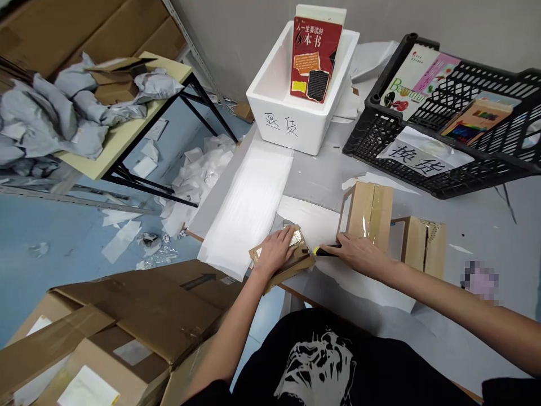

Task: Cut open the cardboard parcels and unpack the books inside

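My left hand (276,248) lies over a small taped cardboard box (291,269) at the table's front edge, pressing it down with the fingers. In my right hand (357,251) is a black and yellow utility knife (327,250). Its tip points left and meets the right end of the small box; whether the blade cuts in cannot be made out. Just behind my right hand stands a taped cardboard box (380,208), with another cardboard box (431,248) to its right.
A white foam bin (287,121) holding a red book (315,56) stands at the back, beside a black plastic crate (363,129) with books. White foam sheeting (249,197) covers the table's left side. Large cartons (147,310) stand lower left; grey parcels (54,107) pile on a side table.
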The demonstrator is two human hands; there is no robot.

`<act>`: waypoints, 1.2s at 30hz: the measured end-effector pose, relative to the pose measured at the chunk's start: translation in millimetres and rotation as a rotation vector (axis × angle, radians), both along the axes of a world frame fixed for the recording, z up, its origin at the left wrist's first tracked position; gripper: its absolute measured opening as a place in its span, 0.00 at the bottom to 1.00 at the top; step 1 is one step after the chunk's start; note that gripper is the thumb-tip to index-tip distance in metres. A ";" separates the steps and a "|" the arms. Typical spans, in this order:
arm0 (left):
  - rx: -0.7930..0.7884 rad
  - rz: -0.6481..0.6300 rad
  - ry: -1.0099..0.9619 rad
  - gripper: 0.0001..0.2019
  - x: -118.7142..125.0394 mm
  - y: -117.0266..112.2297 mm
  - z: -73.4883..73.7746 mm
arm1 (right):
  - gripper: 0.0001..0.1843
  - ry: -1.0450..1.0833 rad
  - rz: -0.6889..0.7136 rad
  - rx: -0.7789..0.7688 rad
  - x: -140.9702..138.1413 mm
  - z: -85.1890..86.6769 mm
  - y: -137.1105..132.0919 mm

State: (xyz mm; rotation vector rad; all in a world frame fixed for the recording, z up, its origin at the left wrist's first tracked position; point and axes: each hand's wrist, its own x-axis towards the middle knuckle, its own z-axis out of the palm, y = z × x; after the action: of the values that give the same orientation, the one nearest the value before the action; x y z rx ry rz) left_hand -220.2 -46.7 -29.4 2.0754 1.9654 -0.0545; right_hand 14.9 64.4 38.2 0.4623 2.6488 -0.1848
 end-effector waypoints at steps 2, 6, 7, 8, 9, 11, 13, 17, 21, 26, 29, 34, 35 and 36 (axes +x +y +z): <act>0.003 -0.014 0.028 0.25 -0.5 3.3 -1.7 | 0.34 0.017 0.019 0.024 -3.5 3.4 1.4; 0.028 -0.043 0.068 0.24 -2.0 3.9 -6.0 | 0.34 0.043 0.062 0.011 -14.4 3.2 2.8; 0.037 -0.048 0.074 0.24 -2.1 3.4 -7.1 | 0.35 0.042 0.073 0.015 -16.9 1.7 2.7; 0.048 -0.052 0.077 0.24 -2.2 2.9 -8.1 | 0.36 0.037 0.079 0.022 -19.0 -0.1 2.6; 0.057 -0.054 0.079 0.24 -2.2 2.5 -9.1 | 0.37 0.027 0.080 0.031 -20.5 -2.0 2.4; 0.072 -0.055 0.078 0.23 -2.5 2.3 -10.9 | 0.37 0.000 0.067 0.044 -21.2 -5.6 1.7; 0.078 -0.047 0.077 0.24 -2.9 2.5 -12.4 | 0.38 -0.035 0.046 0.044 -18.8 -8.7 0.6; 0.081 -0.043 0.085 0.24 -2.5 1.3 -14.3 | 0.40 -0.105 0.015 0.025 -8.4 -13.1 -2.7; 0.076 -0.045 0.086 0.23 0.4 -2.7 -15.8 | 0.40 -0.127 0.003 0.033 0.8 -11.9 -5.5; 0.038 -0.038 0.072 0.23 4.5 -4.9 -16.1 | 0.40 -0.124 -0.019 0.031 -5.3 -10.0 -9.0; 0.008 -0.029 0.045 0.23 6.2 -5.0 -16.2 | 0.39 -0.121 -0.023 0.019 -10.1 -12.6 -8.5; 0.015 0.018 0.002 0.23 7.7 -5.8 -16.6 | 0.42 -0.099 -0.015 0.081 1.5 -11.4 -0.1; 0.016 0.019 0.000 0.23 7.8 -6.0 -16.4 | 0.42 -0.092 -0.005 0.086 4.1 -10.5 2.2; 0.014 0.015 0.001 0.23 7.9 -6.1 -16.1 | 0.43 -0.084 0.007 0.089 6.0 -9.6 4.8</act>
State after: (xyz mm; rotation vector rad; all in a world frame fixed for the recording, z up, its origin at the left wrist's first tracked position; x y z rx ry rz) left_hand -212.4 -52.8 -45.4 2.0693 1.9871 -0.0385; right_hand 21.0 69.2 28.6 0.4789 2.5831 -0.0447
